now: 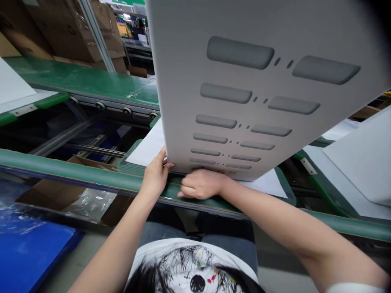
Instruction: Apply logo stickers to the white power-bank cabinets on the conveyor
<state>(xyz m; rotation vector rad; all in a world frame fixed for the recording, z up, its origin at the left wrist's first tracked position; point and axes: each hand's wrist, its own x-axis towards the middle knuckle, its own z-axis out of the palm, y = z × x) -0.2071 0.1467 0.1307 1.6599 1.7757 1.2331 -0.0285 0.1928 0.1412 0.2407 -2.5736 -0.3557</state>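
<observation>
A large grey panel (244, 81) with rows of raised oblong pads and small dots stands tilted up on its near edge, filling the upper middle of the view. My left hand (156, 173) is closed on its lower left corner, thumb on the face. My right hand (201, 184) is curled under the panel's bottom edge, fingers pressed together; I cannot see what they hold. Under the panel lies a white sheet (148, 148) on a green pallet (130, 165).
A green conveyor rail (61, 169) runs across in front of me. Another green belt (91, 81) lies beyond, with cardboard boxes (70, 28) behind. White panels (360, 158) rest at right. A blue sheet (30, 248) and a box with plastic wrap (88, 203) sit lower left.
</observation>
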